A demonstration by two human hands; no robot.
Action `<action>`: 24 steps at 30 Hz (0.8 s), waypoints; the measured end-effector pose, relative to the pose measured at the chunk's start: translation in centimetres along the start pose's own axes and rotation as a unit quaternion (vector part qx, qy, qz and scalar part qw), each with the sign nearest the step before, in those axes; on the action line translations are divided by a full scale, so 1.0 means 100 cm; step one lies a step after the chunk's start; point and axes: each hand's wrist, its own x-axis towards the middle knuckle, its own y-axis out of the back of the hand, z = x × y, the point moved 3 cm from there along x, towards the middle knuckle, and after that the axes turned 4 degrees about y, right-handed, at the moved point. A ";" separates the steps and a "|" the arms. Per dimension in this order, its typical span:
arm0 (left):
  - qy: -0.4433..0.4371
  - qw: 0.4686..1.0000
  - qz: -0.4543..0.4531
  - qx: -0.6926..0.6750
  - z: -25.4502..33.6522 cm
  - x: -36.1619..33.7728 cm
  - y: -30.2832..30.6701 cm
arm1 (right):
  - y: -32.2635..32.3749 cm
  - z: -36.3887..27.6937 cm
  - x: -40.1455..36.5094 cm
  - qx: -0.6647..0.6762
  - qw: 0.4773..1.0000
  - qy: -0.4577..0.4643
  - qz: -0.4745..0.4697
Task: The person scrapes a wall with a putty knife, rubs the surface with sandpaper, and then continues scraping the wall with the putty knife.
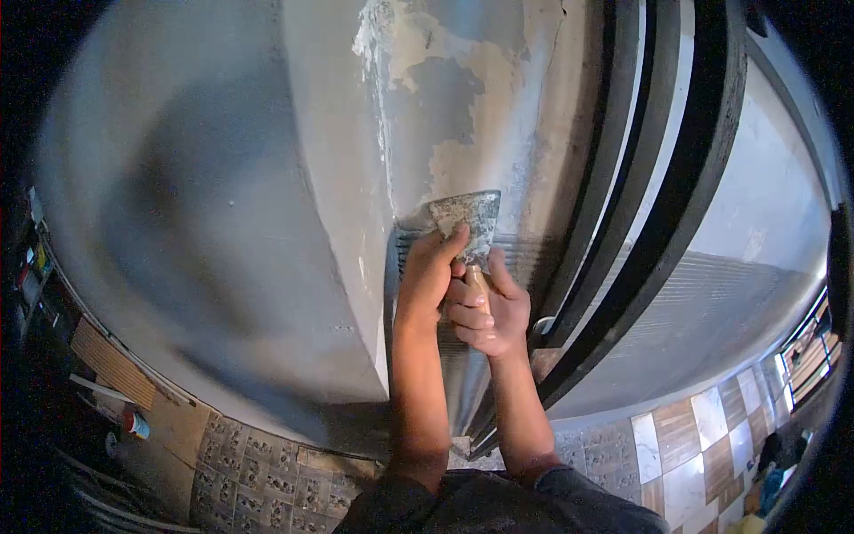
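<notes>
A putty knife with a wide blade [470,214] crusted in pale filler stands upright before the wall. My right hand [491,307] is wrapped round its wooden handle [479,283], with the thumb raised beside it. My left hand [431,271] is at the left of the blade, its thumb against the blade's lower face and its other fingers mostly hidden. Behind and above the blade, the wall [445,98] shows patches of grey and beige with rough white filler along a vertical line. Whether the blade touches the wall is unclear.
Dark vertical bars [658,240] curve down close to my right hand. Patterned tiles [258,463] cover the floor at the lower left, brown and white tiles [703,427] at the lower right. A red and white container [136,424] stands far left.
</notes>
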 end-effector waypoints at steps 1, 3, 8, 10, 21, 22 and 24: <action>0.003 1.000 -0.003 0.000 -0.001 -0.001 0.001 | 0.000 0.001 0.000 -0.018 1.000 0.003 0.011; -0.030 0.999 0.000 0.019 0.001 0.001 0.002 | 0.001 0.003 0.002 -0.039 0.999 0.006 0.021; 0.022 0.997 -0.020 -0.069 -0.007 0.004 0.005 | 0.006 0.009 0.007 -0.312 0.911 0.108 0.246; 0.019 0.999 0.007 -0.039 -0.001 0.004 0.006 | 0.001 0.009 0.014 -0.391 0.870 0.118 0.278; -0.092 0.986 0.068 0.123 0.010 -0.008 0.003 | -0.006 0.014 0.014 -0.356 0.880 0.112 0.293; -0.060 0.990 0.074 0.107 0.010 -0.012 0.002 | -0.018 0.019 0.015 -0.385 0.854 0.122 0.328; -0.070 0.987 0.085 0.117 0.001 -0.015 -0.001 | -0.016 0.019 0.011 -0.413 0.826 0.130 0.362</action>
